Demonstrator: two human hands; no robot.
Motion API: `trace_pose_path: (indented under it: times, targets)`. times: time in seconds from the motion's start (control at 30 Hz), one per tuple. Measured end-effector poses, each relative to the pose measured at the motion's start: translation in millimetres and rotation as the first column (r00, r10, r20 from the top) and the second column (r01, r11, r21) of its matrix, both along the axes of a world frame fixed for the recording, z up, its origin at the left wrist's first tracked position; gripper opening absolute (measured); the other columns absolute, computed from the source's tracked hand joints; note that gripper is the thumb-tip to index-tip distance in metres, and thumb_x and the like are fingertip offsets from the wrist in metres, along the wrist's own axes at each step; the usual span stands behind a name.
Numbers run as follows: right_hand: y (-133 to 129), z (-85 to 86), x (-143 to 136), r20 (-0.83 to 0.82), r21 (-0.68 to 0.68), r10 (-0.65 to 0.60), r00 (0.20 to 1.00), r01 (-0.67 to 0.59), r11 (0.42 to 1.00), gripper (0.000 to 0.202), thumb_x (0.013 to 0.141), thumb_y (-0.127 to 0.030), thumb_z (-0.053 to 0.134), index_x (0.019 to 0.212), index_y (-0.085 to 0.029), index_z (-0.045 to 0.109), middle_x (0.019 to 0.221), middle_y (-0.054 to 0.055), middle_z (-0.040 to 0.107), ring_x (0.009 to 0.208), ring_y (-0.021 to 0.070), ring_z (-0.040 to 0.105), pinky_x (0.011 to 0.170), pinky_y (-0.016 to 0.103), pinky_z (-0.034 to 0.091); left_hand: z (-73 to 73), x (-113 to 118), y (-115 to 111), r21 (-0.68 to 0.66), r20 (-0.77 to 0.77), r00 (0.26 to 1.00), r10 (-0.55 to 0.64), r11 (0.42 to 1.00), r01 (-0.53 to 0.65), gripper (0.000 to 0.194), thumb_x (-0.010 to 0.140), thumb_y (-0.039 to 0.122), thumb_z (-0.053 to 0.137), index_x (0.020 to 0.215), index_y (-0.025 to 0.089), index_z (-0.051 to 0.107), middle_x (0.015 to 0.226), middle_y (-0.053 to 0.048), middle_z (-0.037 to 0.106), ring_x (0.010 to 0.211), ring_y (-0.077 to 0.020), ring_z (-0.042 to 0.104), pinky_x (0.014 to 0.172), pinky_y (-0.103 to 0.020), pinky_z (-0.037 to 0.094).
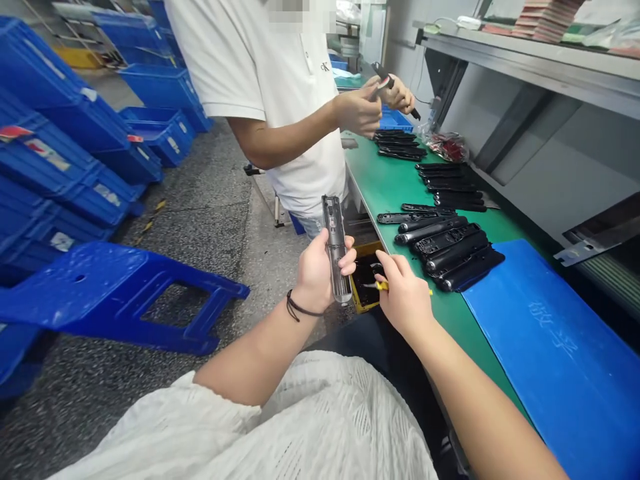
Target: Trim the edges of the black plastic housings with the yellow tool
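My left hand (314, 270) is closed around a long black plastic housing (334, 230), held upright with its hollow, ribbed inside toward me. Beside it, my right hand (407, 297) grips a yellow-handled tool (382, 285) whose thin metal tip points left, a little apart from the housing. My fingers cover most of the tool, so its exact kind is hidden. Below both hands, a yellow bin (361, 303) with dark contents sits under the table edge. Several black housings (457, 248) lie side by side on the green table (373, 175), right of my right hand.
A blue mat (555, 333) covers the near table. Across from me, a co-worker in a white shirt (295, 87) holds a black part (385, 77). A blue plastic stool (105, 280) and stacked blue crates (45, 147) stand left. A metal shelf (530, 57) overhangs the table's right side.
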State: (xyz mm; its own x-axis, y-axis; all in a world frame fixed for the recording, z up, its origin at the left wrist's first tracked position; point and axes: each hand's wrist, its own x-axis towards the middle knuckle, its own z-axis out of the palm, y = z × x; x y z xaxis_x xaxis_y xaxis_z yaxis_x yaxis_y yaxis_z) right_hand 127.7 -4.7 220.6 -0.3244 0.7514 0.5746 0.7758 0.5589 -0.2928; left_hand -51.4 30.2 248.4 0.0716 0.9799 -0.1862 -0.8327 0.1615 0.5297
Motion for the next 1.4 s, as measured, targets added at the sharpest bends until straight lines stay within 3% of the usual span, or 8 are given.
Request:
trace_pose_path:
  times: [0.2,0.5,0.73,0.9,1.0,1.07,1.2,1.4]
  targets:
    - [-10,0.4,-8,-0.037,0.05,0.371,0.928,-0.369,0.928,0.011,0.104,-0.03,0.058,0.103,-0.022,0.066,0.1,0.006,0.069,0.078,0.0141,0.064,0.064,0.027,0.048,-3.6,6,5,-0.012,0.052,0.996,0.067,0.998,-0.066,0.035,0.111,0.034,0.024,0.097,0.018,0.052,0.075,-0.001,0.053,0.043,-0.0065,0.038,0.037,-0.014,0.032]
    - [-23,6.7,-11,0.303,0.263,0.309,0.901,-0.391,0.882,0.027,0.104,-0.013,0.043,0.09,-0.015,0.065,0.077,0.005,0.061,0.063,0.0158,0.047,0.057,0.033,0.03,-2.9,18,-6,0.102,-0.006,1.0,0.027,0.994,-0.026,0.039,0.111,0.033,0.024,0.088,0.017,0.05,0.078,-0.002,0.052,0.043,-0.0052,0.037,0.036,-0.014,0.032]
    - [-33,18.2,-15,0.012,0.074,0.414,0.91,-0.413,0.907,0.024,0.103,-0.01,0.043,0.088,-0.018,0.06,0.082,0.003,0.062,0.064,0.0139,0.051,0.059,0.028,0.037,-9.5,7,-5,0.284,-0.194,0.981,-0.007,0.957,0.063,0.025,0.104,0.042,0.052,0.092,0.02,0.05,0.078,-0.001,0.056,0.045,-0.0062,0.038,0.038,-0.014,0.032]
    - [-7,21.0,6,-0.287,-0.132,0.074,0.955,-0.116,0.985,0.02,0.099,-0.027,0.065,0.119,-0.022,0.065,0.098,0.003,0.071,0.075,0.0152,0.064,0.067,0.027,0.047,-15.8,-2,-7,0.333,-0.263,0.963,-0.066,0.93,0.154,0.036,0.101,0.044,0.056,0.131,0.024,0.051,0.077,0.002,0.053,0.048,-0.0086,0.042,0.04,-0.016,0.036]
    - [12,27.1,29,-0.331,-0.377,-0.161,0.93,0.026,0.926,0.047,0.092,-0.045,0.071,0.131,-0.022,0.06,0.096,0.002,0.07,0.059,0.0129,0.054,0.06,0.029,0.046,-23.7,0,-11,0.356,-0.361,0.932,-0.04,0.917,0.178,0.07,0.096,0.036,0.067,0.157,0.032,0.033,0.084,0.004,0.054,0.054,-0.0092,0.05,0.042,-0.017,0.041]
    - [17,36.8,44,-0.342,-0.411,-0.17,0.924,0.016,0.912,0.032,0.098,-0.043,0.061,0.122,-0.022,0.062,0.094,0.002,0.068,0.064,0.0138,0.056,0.062,0.028,0.046,-29.3,4,-13,0.374,-0.44,0.897,-0.035,0.901,0.218,0.084,0.093,0.032,0.074,0.164,0.034,0.029,0.087,0.003,0.056,0.055,-0.0082,0.052,0.042,-0.017,0.041]
    - [16,59.1,67,-0.161,-0.078,-0.03,0.987,0.018,0.997,0.024,0.106,-0.022,0.042,0.106,-0.021,0.066,0.092,0.004,0.067,0.081,0.0177,0.057,0.074,0.03,0.044,-33.9,11,-20,0.403,-0.519,0.853,-0.055,0.864,0.302,0.068,0.1,0.039,0.068,0.162,0.025,0.043,0.077,0.002,0.054,0.05,-0.0066,0.046,0.042,-0.018,0.036]
    - [9,70.5,79,0.247,0.294,-0.11,0.963,0.034,0.955,0.028,0.108,-0.021,0.042,0.099,-0.019,0.069,0.082,0.005,0.062,0.075,0.0189,0.05,0.067,0.032,0.032,-29.6,21,-36,0.349,-0.593,0.793,-0.141,0.842,0.411,0.06,0.106,0.04,0.058,0.161,0.022,0.046,0.064,0.003,0.048,0.05,-0.0093,0.044,0.047,-0.021,0.035]
